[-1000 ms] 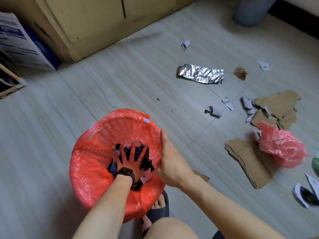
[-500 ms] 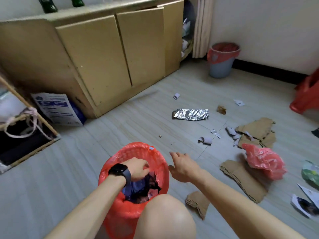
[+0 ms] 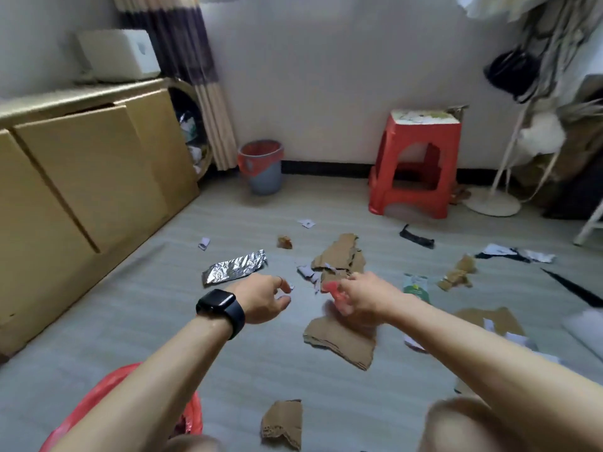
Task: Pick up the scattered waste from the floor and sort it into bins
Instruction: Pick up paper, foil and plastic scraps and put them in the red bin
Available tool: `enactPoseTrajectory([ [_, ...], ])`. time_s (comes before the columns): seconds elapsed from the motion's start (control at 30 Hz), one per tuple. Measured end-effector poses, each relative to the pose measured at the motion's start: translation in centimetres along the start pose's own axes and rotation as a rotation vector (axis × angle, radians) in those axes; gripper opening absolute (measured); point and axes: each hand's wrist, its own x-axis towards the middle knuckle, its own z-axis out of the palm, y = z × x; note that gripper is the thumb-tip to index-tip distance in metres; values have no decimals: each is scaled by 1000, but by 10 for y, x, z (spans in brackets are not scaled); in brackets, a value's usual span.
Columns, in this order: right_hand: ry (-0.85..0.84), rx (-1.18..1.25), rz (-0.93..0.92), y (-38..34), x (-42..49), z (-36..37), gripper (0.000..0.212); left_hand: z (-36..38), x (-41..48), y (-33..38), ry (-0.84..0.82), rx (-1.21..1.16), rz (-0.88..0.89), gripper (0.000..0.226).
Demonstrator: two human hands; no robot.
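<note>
The bag (image 3: 332, 287), crumpled red plastic, sits low over the cardboard (image 3: 342, 340), pinched in the right hand (image 3: 365, 296). It looks light, soft and slippery, so a bunched fistful should hold better than an edge. The left hand (image 3: 261, 300) hangs loosely curled and holds nothing, just beside paper scraps (image 3: 306, 272) and near the foil (image 3: 233, 270). The floor (image 3: 130, 305) is smooth and grey. The far bin (image 3: 261, 166) stands by the wall, and the near bin (image 3: 91, 406) is at the knee.

Cardboard (image 3: 342, 340), foil (image 3: 233, 270); red bag (image 3: 332, 288) perhaps pinched
</note>
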Motion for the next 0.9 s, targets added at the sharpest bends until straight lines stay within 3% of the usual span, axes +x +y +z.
enactPoseTrajectory([
  [0.33, -13, 251, 393, 128, -64, 47, 52, 32, 60, 87, -100, 100, 167, 37],
  [0.47, -61, 314, 492, 159, -65, 87, 39, 59, 98, 105, -141, 93, 185, 36],
  [0.7, -258, 367, 575, 202, -49, 176, 63, 146, 166, 121, -325, 93, 197, 43],
  [0.9, -317, 310, 614, 247, -1, 233, 65, 215, 233, 127, -361, 168, 196, 51],
])
